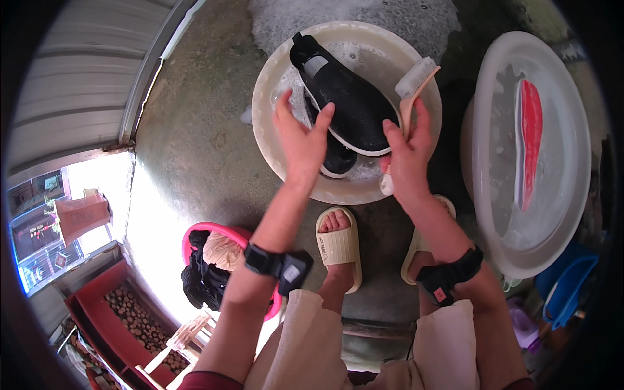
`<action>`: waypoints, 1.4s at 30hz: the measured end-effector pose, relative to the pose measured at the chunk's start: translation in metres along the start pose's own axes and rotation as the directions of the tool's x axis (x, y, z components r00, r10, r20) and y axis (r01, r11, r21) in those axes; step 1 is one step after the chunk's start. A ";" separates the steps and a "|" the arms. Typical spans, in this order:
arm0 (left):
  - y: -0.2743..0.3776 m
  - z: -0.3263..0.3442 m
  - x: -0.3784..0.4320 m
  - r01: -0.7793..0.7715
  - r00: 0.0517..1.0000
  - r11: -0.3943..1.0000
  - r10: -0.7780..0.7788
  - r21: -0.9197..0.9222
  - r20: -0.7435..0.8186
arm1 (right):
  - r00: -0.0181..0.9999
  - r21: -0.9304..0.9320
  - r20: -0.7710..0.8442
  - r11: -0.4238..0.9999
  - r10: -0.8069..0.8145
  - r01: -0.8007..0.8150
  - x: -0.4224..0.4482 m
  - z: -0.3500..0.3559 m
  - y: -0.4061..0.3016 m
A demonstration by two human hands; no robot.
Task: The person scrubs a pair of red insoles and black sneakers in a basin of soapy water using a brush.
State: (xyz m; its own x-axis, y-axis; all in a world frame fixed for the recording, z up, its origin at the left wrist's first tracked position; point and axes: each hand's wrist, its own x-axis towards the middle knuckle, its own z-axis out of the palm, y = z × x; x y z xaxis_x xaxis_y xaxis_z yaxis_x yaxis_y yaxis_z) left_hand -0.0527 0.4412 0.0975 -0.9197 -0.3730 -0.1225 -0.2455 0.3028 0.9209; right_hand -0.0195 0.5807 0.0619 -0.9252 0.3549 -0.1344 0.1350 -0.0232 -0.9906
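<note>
Over a cream plastic basin point(266, 146) of sudsy water, a black slip-on shoe point(358, 105) with a white sole edge is held tilted. My right hand point(410, 163) grips its toe end with the thumb on the upper. The same hand also holds a scrub brush point(407, 109), its foam-covered bristles pointing up and left. My left hand point(303, 146) is at the shoe's left side, slightly blurred, fingers spread. Its thumb overlaps the shoe's edge; whether it touches is unclear. A second black shoe point(338, 157) lies in the basin, partly hidden beneath the first.
At right, an oval white tub point(480, 195) holds water and a red-and-white insole point(531, 141). Blue plastic tubs point(570, 287) and a purple bottle point(524, 324) stand below it. A pink basket point(239, 231) of dark clothes is at left. Foam point(312, 19) covers floor behind the basin.
</note>
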 end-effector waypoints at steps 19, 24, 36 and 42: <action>-0.042 -0.020 -0.005 0.714 0.647 0.239 -0.585 -0.658 0.490 | 0.684 -0.237 0.228 0.721 0.693 -0.651 0.026 0.001 0.007; -0.059 -0.020 -0.005 0.710 0.620 0.182 -0.620 -0.680 0.481 | 0.746 -0.303 0.555 0.924 0.370 -0.233 -0.032 -0.039 -0.048; -0.094 -0.027 -0.004 0.817 0.488 0.069 -0.612 -0.573 0.622 | 0.742 -0.472 0.639 0.865 0.203 0.169 0.026 0.010 -0.034; -0.084 -0.021 -0.009 0.826 0.495 0.198 -0.704 -0.528 0.510 | 0.672 -0.628 0.630 0.764 0.388 0.148 -0.020 -0.018 -0.073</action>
State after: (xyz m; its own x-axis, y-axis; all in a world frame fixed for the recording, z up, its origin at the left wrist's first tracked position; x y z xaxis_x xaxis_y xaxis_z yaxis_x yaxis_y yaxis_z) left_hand -0.0174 0.4002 0.0289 -0.4387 0.0494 -0.8973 -0.6464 -0.7109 0.2769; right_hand -0.0045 0.5926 0.1373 -0.7934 -0.3596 -0.4912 0.1889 0.6216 -0.7602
